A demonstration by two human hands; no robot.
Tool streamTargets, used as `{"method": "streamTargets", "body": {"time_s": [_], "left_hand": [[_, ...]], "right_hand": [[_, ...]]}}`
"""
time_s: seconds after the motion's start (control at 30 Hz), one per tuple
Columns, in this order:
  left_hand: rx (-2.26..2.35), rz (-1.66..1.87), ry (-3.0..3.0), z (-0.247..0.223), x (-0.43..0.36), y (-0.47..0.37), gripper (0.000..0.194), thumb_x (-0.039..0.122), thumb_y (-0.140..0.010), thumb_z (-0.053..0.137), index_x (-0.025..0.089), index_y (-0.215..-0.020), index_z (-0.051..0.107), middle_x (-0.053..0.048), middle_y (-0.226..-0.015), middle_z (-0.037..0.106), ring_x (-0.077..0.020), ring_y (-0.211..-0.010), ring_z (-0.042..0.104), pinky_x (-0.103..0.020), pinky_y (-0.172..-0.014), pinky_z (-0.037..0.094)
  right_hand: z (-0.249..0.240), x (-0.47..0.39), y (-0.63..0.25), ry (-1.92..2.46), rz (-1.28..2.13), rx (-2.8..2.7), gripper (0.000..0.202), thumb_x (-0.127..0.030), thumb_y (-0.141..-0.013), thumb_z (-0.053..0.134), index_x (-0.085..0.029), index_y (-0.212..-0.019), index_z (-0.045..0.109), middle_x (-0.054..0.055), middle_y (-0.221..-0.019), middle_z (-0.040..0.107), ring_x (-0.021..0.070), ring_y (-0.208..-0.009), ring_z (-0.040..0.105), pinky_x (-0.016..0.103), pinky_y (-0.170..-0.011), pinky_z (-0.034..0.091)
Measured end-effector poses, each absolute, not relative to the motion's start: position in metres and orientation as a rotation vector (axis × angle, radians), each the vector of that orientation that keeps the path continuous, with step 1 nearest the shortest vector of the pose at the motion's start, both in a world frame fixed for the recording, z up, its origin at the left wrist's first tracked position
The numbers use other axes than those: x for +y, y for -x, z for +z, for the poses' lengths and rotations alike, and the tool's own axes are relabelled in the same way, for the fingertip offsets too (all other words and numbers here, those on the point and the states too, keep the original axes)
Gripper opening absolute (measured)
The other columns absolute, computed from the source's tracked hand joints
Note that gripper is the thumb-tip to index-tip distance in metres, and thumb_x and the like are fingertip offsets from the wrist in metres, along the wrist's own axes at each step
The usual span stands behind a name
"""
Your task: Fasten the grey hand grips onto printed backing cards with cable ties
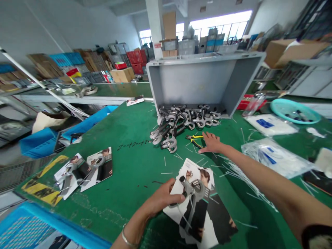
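Observation:
My left hand is closed on a printed card with a grey-and-black hand grip strengthener on it. A thin white cable tie runs across the strengthener, its loose end sticking out. Beneath it lie more printed cards in a loose stack. My right hand is stretched forward with fingers apart, at the handle ends of yellow-and-black pliers lying on the green table; whether it touches them I cannot tell. Past the pliers, a heap of grip strengtheners spills from a grey crate tipped on its side.
Two carded strengtheners lie at the left. White cable ties are scattered on the right, beside clear plastic bags and a turquoise basin. A blue crate stands at the near left edge.

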State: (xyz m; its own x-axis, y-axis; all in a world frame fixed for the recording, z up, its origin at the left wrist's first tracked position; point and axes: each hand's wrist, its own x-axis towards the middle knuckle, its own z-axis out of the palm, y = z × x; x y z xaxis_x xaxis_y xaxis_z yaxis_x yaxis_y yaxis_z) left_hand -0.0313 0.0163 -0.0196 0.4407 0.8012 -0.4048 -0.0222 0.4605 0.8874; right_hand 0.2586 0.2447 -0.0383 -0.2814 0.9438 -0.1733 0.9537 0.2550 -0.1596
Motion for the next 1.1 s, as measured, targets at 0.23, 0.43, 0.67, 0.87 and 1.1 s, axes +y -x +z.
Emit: {"method": "streamTargets", "body": {"time_s": [0.23,0.43,0.67,0.87,1.1], "left_hand": [[1.056,0.846,-0.681,-0.043,0.010,0.050,0.051,0.032,-0.071,0.079,0.015,-0.116,0.059,-0.007,-0.101,0.069,-0.0189,-0.081,0.063,-0.027,-0.070,0.047],[1.066,0.963,-0.698,-0.036,0.022,0.037,0.052,0.035,-0.068,0.082,0.014,-0.111,0.061,-0.008,-0.101,0.070,-0.0189,-0.081,0.065,-0.027,-0.073,0.049],[1.172,0.998,-0.804,-0.023,0.035,0.025,0.050,0.039,-0.070,0.079,0.016,-0.110,0.059,-0.004,-0.090,0.070,-0.0169,-0.069,0.064,-0.026,-0.062,0.050],[1.240,1.035,-0.834,-0.022,0.031,0.011,0.044,0.038,-0.072,0.076,0.015,-0.107,0.062,-0.006,-0.092,0.072,-0.0164,-0.069,0.065,-0.027,-0.067,0.050],[1.263,1.067,-0.819,-0.014,0.024,0.014,0.043,0.037,-0.072,0.076,0.015,-0.105,0.062,-0.005,-0.090,0.071,-0.0169,-0.071,0.065,-0.026,-0.066,0.050]], "right_hand": [[-0.034,0.271,-0.248,-1.760,-0.704,2.452,0.061,-0.040,-0.062,0.074,-0.011,-0.113,0.060,0.018,-0.100,0.065,0.0312,-0.085,0.062,0.037,-0.072,0.047],[-0.027,0.189,-0.261,-1.843,-1.104,2.476,0.035,-0.043,-0.088,0.044,-0.014,-0.106,0.054,0.005,-0.071,0.065,0.0184,-0.060,0.061,0.028,-0.055,0.048],[-0.011,0.060,-0.261,-1.420,-0.558,3.031,0.053,-0.024,-0.090,0.051,-0.023,-0.142,0.043,0.013,-0.129,0.058,0.0295,-0.108,0.056,0.047,-0.094,0.045],[-0.008,0.044,-0.247,-1.322,0.088,2.967,0.061,-0.009,-0.091,0.039,-0.021,-0.151,0.033,0.016,-0.133,0.054,0.0333,-0.106,0.049,0.051,-0.090,0.042],[-0.016,0.034,-0.242,-1.395,0.024,2.997,0.070,-0.015,-0.088,0.047,-0.020,-0.154,0.024,0.016,-0.138,0.050,0.0340,-0.108,0.047,0.053,-0.092,0.041]]}}
